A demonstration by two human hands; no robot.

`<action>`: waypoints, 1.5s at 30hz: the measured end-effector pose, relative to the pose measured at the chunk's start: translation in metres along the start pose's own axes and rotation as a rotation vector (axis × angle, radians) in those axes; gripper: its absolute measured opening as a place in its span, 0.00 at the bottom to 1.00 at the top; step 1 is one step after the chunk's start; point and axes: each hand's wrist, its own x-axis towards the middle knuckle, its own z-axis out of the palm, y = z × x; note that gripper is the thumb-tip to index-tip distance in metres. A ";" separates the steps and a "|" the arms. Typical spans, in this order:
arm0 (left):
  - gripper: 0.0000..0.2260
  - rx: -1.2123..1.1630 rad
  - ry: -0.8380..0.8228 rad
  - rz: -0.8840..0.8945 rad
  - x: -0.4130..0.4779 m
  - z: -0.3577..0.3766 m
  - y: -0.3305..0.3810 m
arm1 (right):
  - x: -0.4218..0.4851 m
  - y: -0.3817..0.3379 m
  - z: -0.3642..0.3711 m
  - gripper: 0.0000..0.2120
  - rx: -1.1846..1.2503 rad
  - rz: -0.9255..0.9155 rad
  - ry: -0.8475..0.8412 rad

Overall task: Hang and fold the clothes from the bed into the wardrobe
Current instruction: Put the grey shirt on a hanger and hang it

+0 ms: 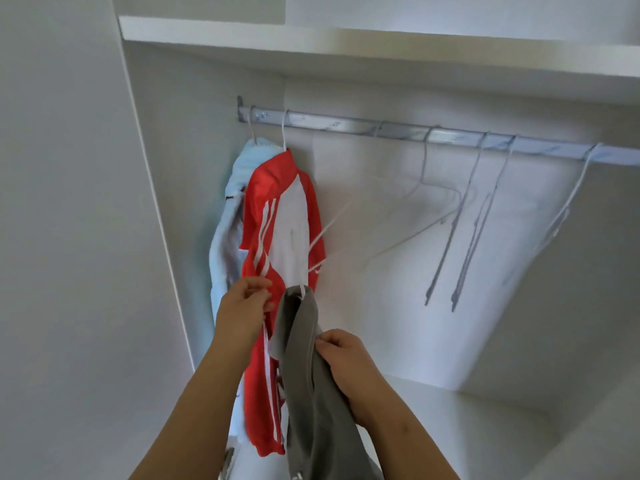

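The grey garment (311,393) hung well below the clothes rail (346,124), toward its left end, bunched into a long drape that ran down out of the bottom of the view. Its top edge was gathered round the lower part of a white wire hanger (332,223), which slanted up and to the right toward the rail without reaching it.

The right hand (349,368) lay against the garment's right side, below its top, with thumb and fingers pinching a fold of the grey cloth. The left hand (242,306) was just left of the garment's top edge, higher than the right hand. Its fingers were curled in toward the spot where hanger and cloth met, but whether they pinched the wire or the cloth could not be told.

Directly behind both hands, a red and white track jacket (277,209) hung from the rail's left end, and a light blue garment (225,220) hung beside it, closest to the wardrobe's side wall. Farther right along the rail, several bare wire hangers (464,220) dangled at angles. A white shelf (346,43) ran above the rail.
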 end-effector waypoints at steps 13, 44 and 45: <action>0.10 0.097 -0.203 0.028 0.087 0.005 0.014 | 0.094 -0.033 0.038 0.09 0.117 0.028 0.415; 0.09 0.045 -0.203 0.246 0.164 0.031 0.074 | 0.191 -0.179 0.001 0.10 0.088 -0.248 0.397; 0.09 0.075 -0.200 0.264 0.166 0.031 0.072 | 0.195 -0.173 0.003 0.09 0.093 -0.226 0.382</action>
